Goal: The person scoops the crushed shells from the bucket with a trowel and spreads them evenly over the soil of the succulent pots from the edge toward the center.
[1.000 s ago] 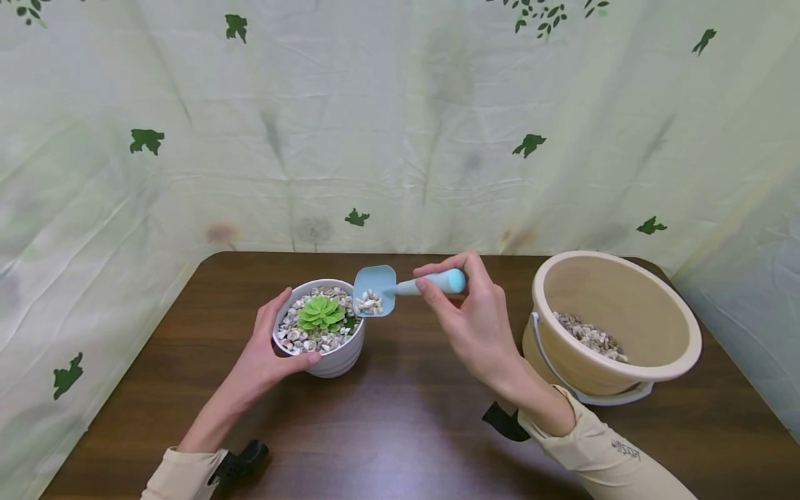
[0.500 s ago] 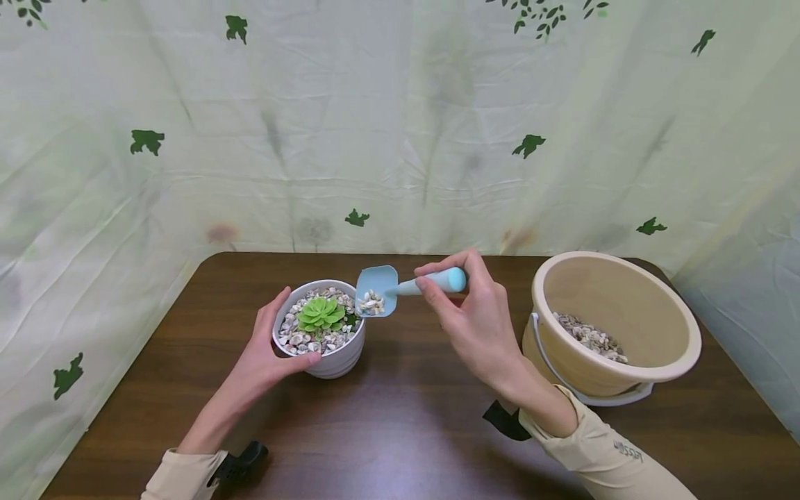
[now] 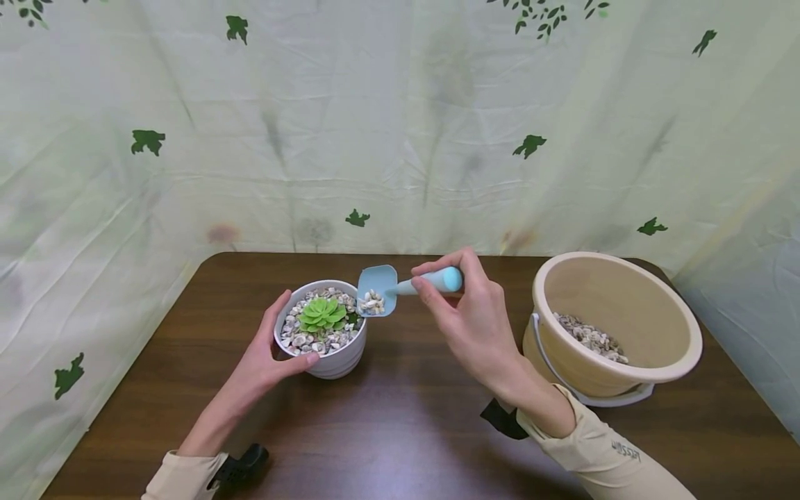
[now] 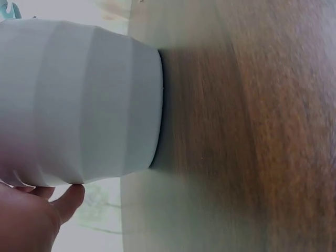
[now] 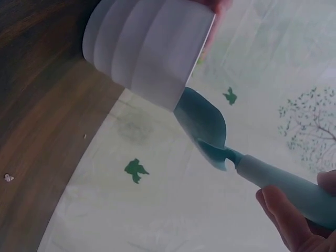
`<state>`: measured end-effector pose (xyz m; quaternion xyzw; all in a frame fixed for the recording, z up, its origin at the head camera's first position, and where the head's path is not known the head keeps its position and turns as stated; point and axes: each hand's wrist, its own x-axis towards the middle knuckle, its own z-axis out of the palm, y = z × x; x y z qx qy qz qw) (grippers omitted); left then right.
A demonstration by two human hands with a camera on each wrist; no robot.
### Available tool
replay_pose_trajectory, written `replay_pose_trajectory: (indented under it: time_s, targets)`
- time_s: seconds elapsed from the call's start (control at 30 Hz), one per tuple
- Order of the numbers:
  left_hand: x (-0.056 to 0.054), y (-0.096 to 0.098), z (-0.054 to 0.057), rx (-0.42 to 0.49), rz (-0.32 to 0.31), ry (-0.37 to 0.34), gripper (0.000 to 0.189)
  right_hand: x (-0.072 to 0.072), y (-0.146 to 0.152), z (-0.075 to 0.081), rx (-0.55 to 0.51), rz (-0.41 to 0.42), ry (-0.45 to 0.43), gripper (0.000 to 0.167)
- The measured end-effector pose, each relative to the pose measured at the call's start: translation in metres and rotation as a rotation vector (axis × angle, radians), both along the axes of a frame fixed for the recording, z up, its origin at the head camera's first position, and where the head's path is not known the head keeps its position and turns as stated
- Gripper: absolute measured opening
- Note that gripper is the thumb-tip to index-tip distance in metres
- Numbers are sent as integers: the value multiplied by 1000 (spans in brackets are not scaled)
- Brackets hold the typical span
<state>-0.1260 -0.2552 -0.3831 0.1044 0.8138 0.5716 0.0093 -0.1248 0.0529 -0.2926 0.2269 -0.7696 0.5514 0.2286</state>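
A ribbed white flowerpot stands on the table, filled with small pebble-like shells around a green succulent. My left hand grips the pot from its left side, thumb at the near wall and fingers round the far left rim. In my right hand I hold the handle of a light blue shovel. Its blade carries a small heap of shells and overlaps the pot's right rim. In the right wrist view the blade's tip is right at the rim.
A beige bucket with a grey handle stands on the right of the brown table, with more shells at its bottom. A pale curtain with green leaf shapes hangs behind the table. A tiny shell lies on the tabletop.
The shovel has shifted very slightly to the right over the pot's rim, still carrying its shells. Both hands keep their hold almost unmoved.
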Motion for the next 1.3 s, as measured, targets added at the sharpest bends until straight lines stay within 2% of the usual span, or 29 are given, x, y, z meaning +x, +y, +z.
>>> replay_pose_trajectory:
  time_s: [0.13, 0.3, 0.47, 0.67, 0.87, 1.13, 1.3]
  targets:
    - [-2, 0, -2, -12, 25, 11, 104, 0, 0, 0, 6, -1, 11, 22]
    - [-4, 1, -5, -97, 67, 64, 107, 0, -2, -1, 16, 10, 29, 22]
    - [-5, 2, -6, -138, 74, 75, 108, 0, -2, -1, 11, 10, 32, 22]
    - [-2, 1, -2, -94, 51, 31, 105, 0, -1, -1, 15, 6, 39, 21]
    - [0, 1, 0, -32, 26, 9, 103, 1, -4, -5, 19, 40, 91, 21]
    - [-1, 0, 0, -49, 15, -7, 102, 1, -6, -18, 25, 82, 177, 24]
    - [-2, 0, -1, -46, 8, -2, 102, 3, -5, -26, 4, 94, 196, 26]
